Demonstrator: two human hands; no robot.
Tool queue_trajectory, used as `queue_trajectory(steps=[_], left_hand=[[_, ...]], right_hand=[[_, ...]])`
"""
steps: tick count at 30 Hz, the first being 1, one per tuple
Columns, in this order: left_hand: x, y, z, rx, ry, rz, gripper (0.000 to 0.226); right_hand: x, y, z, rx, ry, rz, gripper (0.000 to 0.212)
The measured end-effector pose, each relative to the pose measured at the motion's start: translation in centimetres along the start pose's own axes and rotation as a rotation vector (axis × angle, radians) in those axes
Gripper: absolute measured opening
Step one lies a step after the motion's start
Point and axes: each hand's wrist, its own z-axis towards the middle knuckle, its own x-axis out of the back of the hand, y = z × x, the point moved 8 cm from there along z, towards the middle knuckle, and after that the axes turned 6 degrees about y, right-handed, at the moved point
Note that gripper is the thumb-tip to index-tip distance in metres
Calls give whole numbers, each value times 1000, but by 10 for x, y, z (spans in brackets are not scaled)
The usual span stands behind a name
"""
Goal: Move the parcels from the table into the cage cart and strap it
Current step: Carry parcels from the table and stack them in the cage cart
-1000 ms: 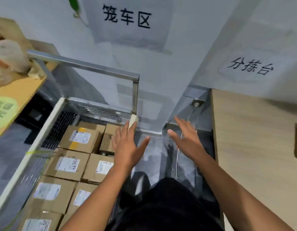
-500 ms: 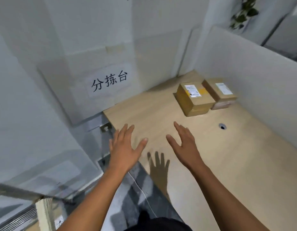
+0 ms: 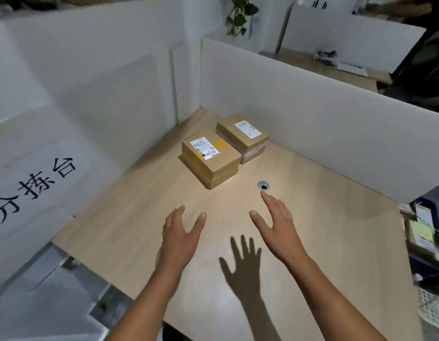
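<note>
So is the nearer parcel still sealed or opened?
Sealed: the nearer parcel lies flat on the table, flaps closed under yellow tape.

The table [image 3: 144,225] across the middle of the frame is pale beige with faint wood grain. The nearer parcel [image 3: 211,159] at centre is tan cardboard with a white label printed in black and a yellow band beside it. The farther parcel [image 3: 243,136], up and right of it, is tan with a white label and pinkish side tape. The partition [image 3: 312,104] at right is white. The sign [image 3: 34,183] at left is white with black characters. The plant [image 3: 238,13] at top centre is green.
</note>
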Motion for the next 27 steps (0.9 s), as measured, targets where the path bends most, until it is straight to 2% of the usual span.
queue_trajectory(steps=[6, 13, 20, 27], left_hand=[[-46, 4, 101, 93, -10, -95, 81], [-91, 15, 222, 222, -33, -101, 93], [-141, 32, 303, 182, -7, 63, 122], [-173, 8, 324, 109, 83, -20, 132]], right_hand=[[-20, -13, 72, -1, 25, -44, 69], [-61, -19, 168, -66, -8, -111, 70], [-94, 1, 231, -174, -5, -119, 73], [-105, 30, 256, -237, -17, -137, 71]])
